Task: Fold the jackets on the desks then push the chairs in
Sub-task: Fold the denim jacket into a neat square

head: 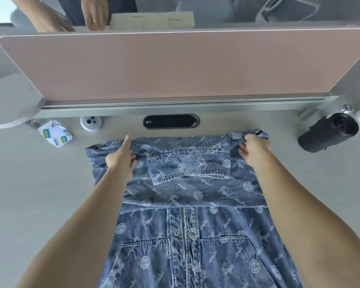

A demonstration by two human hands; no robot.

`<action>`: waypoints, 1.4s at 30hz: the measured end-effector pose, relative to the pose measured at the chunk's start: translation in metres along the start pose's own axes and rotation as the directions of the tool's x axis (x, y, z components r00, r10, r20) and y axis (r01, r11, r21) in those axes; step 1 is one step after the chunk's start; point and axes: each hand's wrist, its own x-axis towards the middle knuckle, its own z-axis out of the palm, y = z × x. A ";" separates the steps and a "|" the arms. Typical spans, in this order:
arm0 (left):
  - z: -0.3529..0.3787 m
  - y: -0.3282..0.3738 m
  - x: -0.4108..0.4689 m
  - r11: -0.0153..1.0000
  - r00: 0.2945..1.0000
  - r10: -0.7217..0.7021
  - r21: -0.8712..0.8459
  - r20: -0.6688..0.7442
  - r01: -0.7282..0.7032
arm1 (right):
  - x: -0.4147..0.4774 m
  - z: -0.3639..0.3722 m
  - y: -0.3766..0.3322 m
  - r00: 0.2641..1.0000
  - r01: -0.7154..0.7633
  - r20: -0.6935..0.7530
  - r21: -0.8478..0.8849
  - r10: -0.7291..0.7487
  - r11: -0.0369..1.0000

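Although the pale desk and the pink divider beyond the jacket take up most of the view, the work is all on the denim jacket. It lies flat on the desk, buttoned front up, with its far part doubled back over itself in a band across the chest. The left hand pinches the jacket's far left edge, fingers tucked under the cloth and one digit stretched along the seam. The right hand grips the jacket's far right corner, fingers curled round the bunched fabric. By my reading the first jacket fold is in hand and not yet settled. The next move calls for both corners to travel evenly so the band lies square, then a pressing flat before the near half is folded. No chair is in view, so that step looks a good way off. Right of the jacket, a little apart, lies a black roll. A dark oval cable port sits just beyond the jacket's far edge. A crumpled white packet and a small round socket lie off its far left. None touches the cloth, though the packet is the likeliest thing to be swept.
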 end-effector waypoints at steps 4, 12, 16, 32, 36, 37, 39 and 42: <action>0.010 0.006 0.009 0.998 0.996 0.054 -0.027 0.077 -0.053 | -0.003 0.001 -0.004 0.990 -0.100 0.115 0.220 0.076 0.970; 0.002 0.014 0.015 0.977 0.998 0.018 -0.215 0.052 -0.007 | 0.001 -0.004 -0.015 0.990 -0.112 0.129 0.421 0.063 0.900; 0.005 0.002 0.003 0.957 0.972 0.013 -0.284 0.233 0.055 | -0.001 -0.001 -0.009 0.981 -0.089 0.181 0.124 0.065 0.988; -0.013 0.002 0.004 0.955 0.947 0.278 0.150 -0.160 -0.255 | -0.033 0.007 0.004 0.973 -0.097 0.197 -0.126 0.121 0.987; -0.035 0.005 0.025 0.447 0.721 0.687 0.727 0.094 -0.521 | -0.043 0.029 0.013 0.981 -0.056 0.156 -0.358 0.118 0.932; -0.038 0.009 0.034 0.327 0.707 0.678 0.779 0.201 -0.535 | -0.045 0.030 0.013 0.982 -0.078 0.133 -0.346 0.131 0.935; -0.042 0.020 0.052 0.102 0.708 0.605 0.846 0.365 -0.524 | -0.045 0.030 0.011 0.982 -0.110 0.114 -0.294 0.149 0.949; -0.040 0.036 0.061 -0.118 0.676 0.542 0.841 0.500 -0.528 | -0.049 0.021 0.002 0.976 -0.074 0.186 -0.189 0.109 0.979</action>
